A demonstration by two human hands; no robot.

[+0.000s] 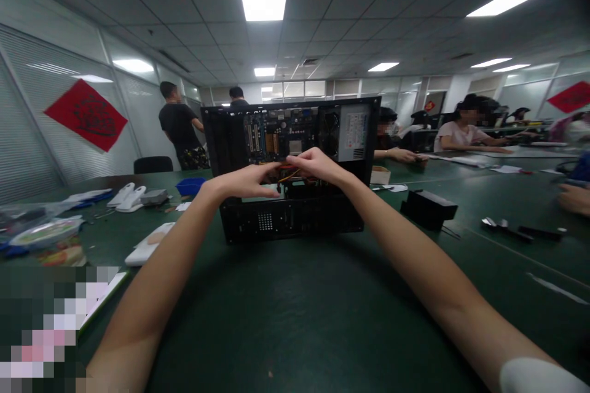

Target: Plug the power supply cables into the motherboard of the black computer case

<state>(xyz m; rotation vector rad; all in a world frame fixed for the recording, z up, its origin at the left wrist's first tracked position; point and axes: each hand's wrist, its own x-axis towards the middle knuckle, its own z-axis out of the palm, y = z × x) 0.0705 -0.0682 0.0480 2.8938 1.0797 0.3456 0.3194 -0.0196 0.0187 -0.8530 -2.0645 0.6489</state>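
An open black computer case [295,221] stands on the table in front of me, its inside facing me. A motherboard [281,132] fills its upper middle, and a silver power supply [353,132] with a label sits at upper right. Red, orange and yellow cables [290,177] run across the middle. My right hand [316,164] has its fingers closed around these cables. On the left side, my left hand [244,183] reaches in with its thumb stretched away from its fingers; the fingertips are at the cable bundle, and their contact is partly hidden.
A black bracket-like box [428,207] and small dark parts [520,230] lie at right. To the left are a blue tray [190,186], a grey block [154,197], white items [126,196] and a plastic tub [53,239]. Several people sit or stand beyond the green table [295,319].
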